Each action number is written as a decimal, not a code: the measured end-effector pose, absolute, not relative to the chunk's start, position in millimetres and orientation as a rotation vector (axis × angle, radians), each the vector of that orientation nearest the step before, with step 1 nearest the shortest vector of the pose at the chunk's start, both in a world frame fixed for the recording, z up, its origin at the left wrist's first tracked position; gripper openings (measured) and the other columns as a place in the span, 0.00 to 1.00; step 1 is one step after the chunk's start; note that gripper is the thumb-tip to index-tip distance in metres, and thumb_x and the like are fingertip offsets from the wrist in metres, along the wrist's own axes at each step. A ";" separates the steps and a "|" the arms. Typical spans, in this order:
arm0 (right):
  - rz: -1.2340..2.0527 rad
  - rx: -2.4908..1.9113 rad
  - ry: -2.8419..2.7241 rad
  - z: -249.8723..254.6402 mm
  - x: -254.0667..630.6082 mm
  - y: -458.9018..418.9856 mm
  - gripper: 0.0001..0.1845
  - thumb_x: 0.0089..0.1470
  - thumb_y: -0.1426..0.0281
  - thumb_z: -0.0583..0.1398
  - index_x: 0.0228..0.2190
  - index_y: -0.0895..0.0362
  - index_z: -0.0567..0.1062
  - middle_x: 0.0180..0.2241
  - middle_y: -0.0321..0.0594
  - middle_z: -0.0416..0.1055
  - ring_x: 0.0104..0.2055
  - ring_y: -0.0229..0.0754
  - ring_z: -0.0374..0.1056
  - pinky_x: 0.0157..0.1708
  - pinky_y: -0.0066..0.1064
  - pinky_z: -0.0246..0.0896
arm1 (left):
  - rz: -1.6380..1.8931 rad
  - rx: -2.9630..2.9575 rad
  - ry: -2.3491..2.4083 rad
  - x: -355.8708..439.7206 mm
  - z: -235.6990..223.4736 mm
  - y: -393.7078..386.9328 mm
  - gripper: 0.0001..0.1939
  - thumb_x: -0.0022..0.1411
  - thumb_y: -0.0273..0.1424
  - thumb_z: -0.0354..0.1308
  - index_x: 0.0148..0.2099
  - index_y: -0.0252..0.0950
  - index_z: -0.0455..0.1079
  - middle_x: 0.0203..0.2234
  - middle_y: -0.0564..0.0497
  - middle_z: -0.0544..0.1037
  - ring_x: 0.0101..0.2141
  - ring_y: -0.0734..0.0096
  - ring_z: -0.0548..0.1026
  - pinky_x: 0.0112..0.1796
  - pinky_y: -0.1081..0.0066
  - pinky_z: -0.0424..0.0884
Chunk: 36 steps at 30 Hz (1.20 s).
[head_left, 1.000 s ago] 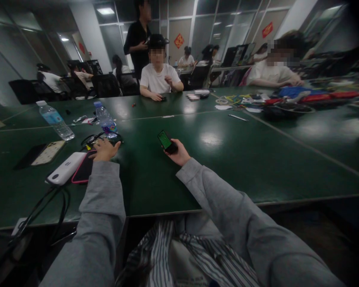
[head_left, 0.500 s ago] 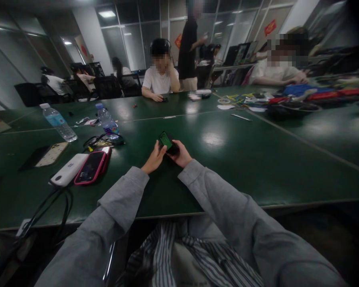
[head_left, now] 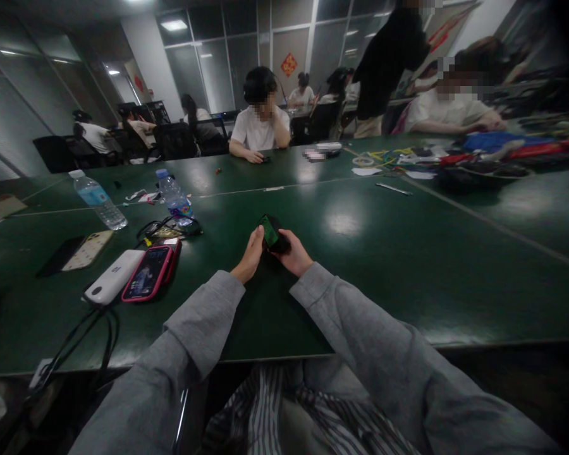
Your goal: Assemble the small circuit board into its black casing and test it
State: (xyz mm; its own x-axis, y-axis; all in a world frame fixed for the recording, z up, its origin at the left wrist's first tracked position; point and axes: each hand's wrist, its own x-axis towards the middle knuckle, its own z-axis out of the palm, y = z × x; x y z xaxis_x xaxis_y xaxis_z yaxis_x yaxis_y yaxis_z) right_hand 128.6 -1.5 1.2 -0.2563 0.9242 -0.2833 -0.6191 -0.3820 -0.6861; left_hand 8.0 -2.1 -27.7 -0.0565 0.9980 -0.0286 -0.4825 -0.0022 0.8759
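Between both hands, just above the green table, is a small black box-shaped device with a green face (head_left: 270,234). Its exact kind is too dark and small to make out. My left hand (head_left: 251,254) grips the device's left edge, thumb by the green face. Around its dark right side the fingers of my right hand (head_left: 295,252) are closed. The undersides of the fingers are hidden. Left of my hands lie a phone in a pink case (head_left: 146,274), showing a lit screen, and a white power bank (head_left: 112,278) beside it.
Two plastic bottles, a clear one (head_left: 98,201) and a bluish one (head_left: 174,197), stand beyond a tangle of black cable (head_left: 168,226). A patterned phone case (head_left: 89,250) lies at left. Cables and a blue bundle (head_left: 490,141) cover the far right. A person (head_left: 260,126) sits opposite.
The view has shifted slightly, moving the table things right and down. My two hands sit closer around the device, its green face less tilted. A standing person behind has moved right.
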 end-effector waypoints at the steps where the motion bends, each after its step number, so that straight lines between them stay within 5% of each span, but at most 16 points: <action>1: 1.834 -0.809 -0.522 1.8 128.9 -0.9 0.05 0.56 0.66 0.59 0.30 0.53 0.74 0.28 0.34 0.74 0.32 0.39 0.68 0.28 0.28 0.64 | 1.457 0.796 0.864 9.9 -27.3 0.8 0.20 0.67 0.46 0.57 0.52 0.36 0.71 0.50 0.43 0.76 0.54 0.61 0.73 0.55 0.64 0.66; 7: 1.867 -0.794 -0.427 0.9 131.7 4.3 0.06 0.57 0.66 0.58 0.31 0.53 0.74 0.30 0.35 0.74 0.34 0.40 0.70 0.29 0.28 0.66 | 1.521 0.775 0.907 18.2 -26.4 9.8 0.15 0.65 0.39 0.61 0.50 0.37 0.71 0.50 0.45 0.76 0.53 0.64 0.73 0.55 0.67 0.67; 15: 1.867 -0.784 -0.457 -5.6 128.9 7.5 0.05 0.56 0.66 0.59 0.30 0.52 0.74 0.30 0.34 0.75 0.34 0.40 0.70 0.32 0.30 0.68 | 1.517 0.790 0.969 15.5 -30.3 8.0 0.25 0.62 0.34 0.64 0.60 0.38 0.66 0.49 0.43 0.76 0.54 0.61 0.73 0.57 0.62 0.66; 20: 1.877 -0.777 -0.426 -3.4 129.8 7.9 0.06 0.57 0.67 0.58 0.32 0.53 0.75 0.30 0.35 0.75 0.34 0.39 0.70 0.31 0.29 0.69 | 1.500 0.790 0.947 15.3 -30.5 9.9 0.23 0.63 0.33 0.63 0.59 0.39 0.67 0.50 0.45 0.77 0.54 0.63 0.73 0.57 0.63 0.66; 26: 1.873 -0.778 -0.420 -1.8 130.6 8.0 0.04 0.57 0.67 0.59 0.31 0.53 0.73 0.29 0.34 0.72 0.32 0.39 0.69 0.28 0.29 0.67 | 1.490 0.651 0.860 14.6 -25.0 9.8 0.12 0.66 0.37 0.60 0.49 0.37 0.72 0.46 0.47 0.79 0.49 0.65 0.76 0.53 0.66 0.70; 36: 1.728 -0.839 -0.662 -14.7 126.3 7.6 0.07 0.52 0.63 0.63 0.33 0.51 0.72 0.30 0.32 0.72 0.33 0.39 0.69 0.28 0.28 0.66 | 1.412 0.618 0.837 14.4 -18.3 9.3 0.18 0.66 0.44 0.57 0.49 0.35 0.73 0.44 0.43 0.80 0.49 0.60 0.77 0.52 0.62 0.71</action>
